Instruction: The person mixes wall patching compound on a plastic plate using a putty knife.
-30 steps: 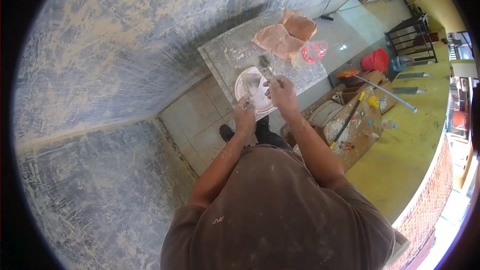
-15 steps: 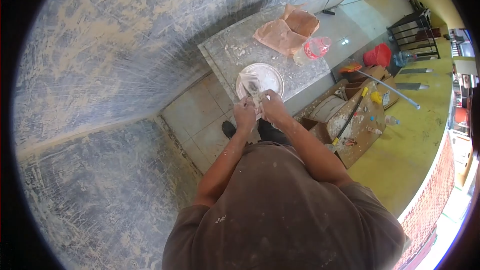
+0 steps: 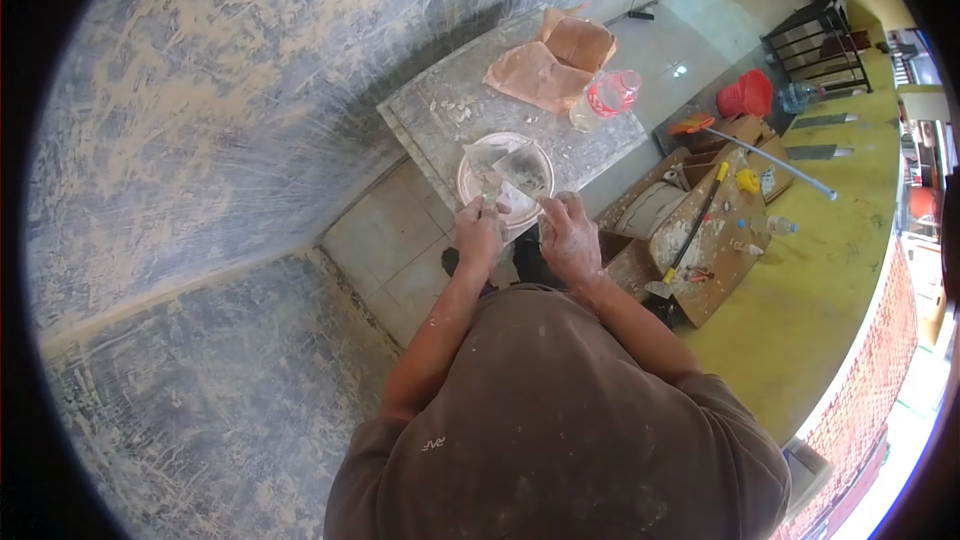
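In the head view, my left hand [image 3: 481,231] is closed round the handle of a putty knife [image 3: 484,160], whose pale blade reaches over a round white bucket [image 3: 461,182]. My right hand [image 3: 571,242] grips a second putty knife [image 3: 527,169]. Its broad grey blade, smeared with white, angles up and left above the bucket. White paste [image 3: 517,202] shows inside the bucket between the blades. Both hands are at the near side of the rim. Fingers cover most of each handle.
The bucket stands on a grey, splattered tabletop [image 3: 425,108] with an open brown paper bag [image 3: 545,72] and a clear bottle with a red label [image 3: 604,100]. Cardboard [image 3: 715,265] and a red bucket [image 3: 746,94] lie to the right. A patchy plastered wall [image 3: 230,90] rises at left.
My hands have moved apart, the right one going right and down. The two putty knife blades, close together before, now spread separately over the bucket. The view has shifted slightly.
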A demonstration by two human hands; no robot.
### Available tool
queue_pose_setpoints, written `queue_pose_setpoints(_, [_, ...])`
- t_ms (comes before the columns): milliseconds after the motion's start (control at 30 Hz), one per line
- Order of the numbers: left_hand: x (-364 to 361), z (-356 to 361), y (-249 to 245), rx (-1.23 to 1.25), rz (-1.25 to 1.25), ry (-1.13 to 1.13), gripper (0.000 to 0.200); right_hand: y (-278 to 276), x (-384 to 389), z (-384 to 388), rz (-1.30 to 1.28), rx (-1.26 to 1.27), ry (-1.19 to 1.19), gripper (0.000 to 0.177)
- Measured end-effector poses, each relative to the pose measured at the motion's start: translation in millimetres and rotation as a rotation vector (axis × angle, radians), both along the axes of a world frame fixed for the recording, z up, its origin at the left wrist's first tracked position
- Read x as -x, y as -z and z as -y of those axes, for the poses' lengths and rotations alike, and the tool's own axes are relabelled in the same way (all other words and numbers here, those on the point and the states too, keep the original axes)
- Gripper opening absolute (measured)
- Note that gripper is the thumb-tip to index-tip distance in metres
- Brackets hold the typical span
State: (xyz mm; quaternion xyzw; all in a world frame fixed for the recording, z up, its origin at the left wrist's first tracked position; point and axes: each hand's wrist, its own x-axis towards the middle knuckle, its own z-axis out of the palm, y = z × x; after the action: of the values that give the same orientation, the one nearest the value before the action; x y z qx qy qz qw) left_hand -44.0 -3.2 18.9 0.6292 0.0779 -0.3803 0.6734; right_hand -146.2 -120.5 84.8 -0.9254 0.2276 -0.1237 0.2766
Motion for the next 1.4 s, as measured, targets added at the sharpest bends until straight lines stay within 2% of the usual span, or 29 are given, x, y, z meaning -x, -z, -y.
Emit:
queue_pose_setpoints(233, [1.0,3.4,4.1,-0.083,0.085,0.003,0.022,-8.8,1.3,-8.2,-0.016,-0.189,0.04,0.027])
queue_pose_setpoints(300, [4.8,5.4,14.4,-0.07,0.239,0.003,0.024,-8.8,3.8,-17.3,-0.052,-0.206,0.01,0.027])
queue_pose_setpoints(333, [6.5,6.8,25.6,-0.098,0.433,0.001,0.026,-8.7,4.9,-20.0,-0.088,-0.215,-0.011,0.027])
queue_pose_setpoints(433, [15.7,0.9,29.7,-0.176,0.355,0.051,0.028,-0.6,-2.6,-22.6,-0.091,-0.194,0.035,0.026])
queue_pose_setpoints(567, [30.3,-6.1,26.3,-0.283,0.402,0.074,0.023,11.8,-32.3,2.8,-0.074,-0.171,0.018,0.026])
queue_pose_setpoints(633, [31.9,-11.8,31.0,-0.309,0.305,0.125,0.034,15.9,-46.5,24.2,-0.162,-0.352,0.015,0.027])
queue_pose_setpoints(667, [33.5,-13.2,31.9,-0.308,0.302,0.124,0.034,18.5,-51.5,35.7,-0.232,-0.483,0.067,0.028])
queue_pose_setpoints(700, [32.7,-14.0,31.4,-0.24,0.162,0.084,0.029,14.6,-49.7,40.9,-0.233,-0.48,0.06,0.028])
queue_pose_setpoints(733, [29.3,-14.7,32.5,-0.169,0.027,0.04,0.025,8.0,-51.2,47.3,-0.273,-0.62,0.099,0.029])
queue_pose_setpoints(800, [29.4,-19.2,39.0,-0.201,0.058,-0.01,0.027,1.8,-44.4,54.6,-0.267,-0.816,0.149,0.03])
queue_pose_setpoints(833, [30.4,-22.3,41.1,-0.235,0.089,-0.043,0.029,-1.0,-35.2,55.0,-0.278,-0.814,0.137,0.03])
queue_pose_setpoints(867, [29.6,-26.3,43.4,-0.236,0.084,-0.057,0.029,-4.5,-26.5,54.9,-0.247,-0.702,0.108,0.03])
queue_pose_setpoints(900, [28.8,-31.4,44.4,-0.352,0.246,0.045,0.031,-7.7,-19.4,51.6,-0.216,-0.592,0.078,0.03])
queue_pose_setpoints(933, [27.7,-34.1,39.7,-0.468,0.404,0.151,0.033,-11.4,-12.2,45.9,-0.226,-0.591,0.068,0.03])
queue_pose_setpoints(967, [28.3,-36.2,34.7,-0.47,0.395,0.145,0.033,-15.6,-3.9,40.6,-0.173,-0.452,0.015,0.031])
queue_pose_setpoints(1000, [24.1,-35.6,11.0,-0.583,0.585,0.193,0.035,-18.3,1.6,37.7,-0.116,-0.314,-0.034,0.032])
queue_pose_setpoints(1033, [21.3,-34.6,-3.8,-0.693,0.777,0.244,0.038,-19.2,3.8,36.3,-0.122,-0.314,-0.034,0.032])
queue_pose_setpoints(1133, [17.7,-33.3,-10.2,-0.713,0.886,0.185,0.04,-21.7,2.5,33.9,-0.157,-0.178,-0.063,0.035])
queue_pose_setpoints(1167, [15.7,-32.5,-13.6,-0.715,0.883,0.189,0.04,-24.1,-2.6,35.6,-0.169,-0.192,-0.05,0.034])
queue_pose_setpoints(1233, [9.9,-29.6,-27.0,-0.805,0.681,0.283,0.041,-26.8,-8.2,41.7,-0.186,-0.217,-0.038,0.034])
queue_pose_setpoints(1400, [7.0,-22.6,-19.0,-0.931,0.69,0.234,0.043,-24.9,-11.6,58.3,-0.239,-0.056,-0.217,0.03])
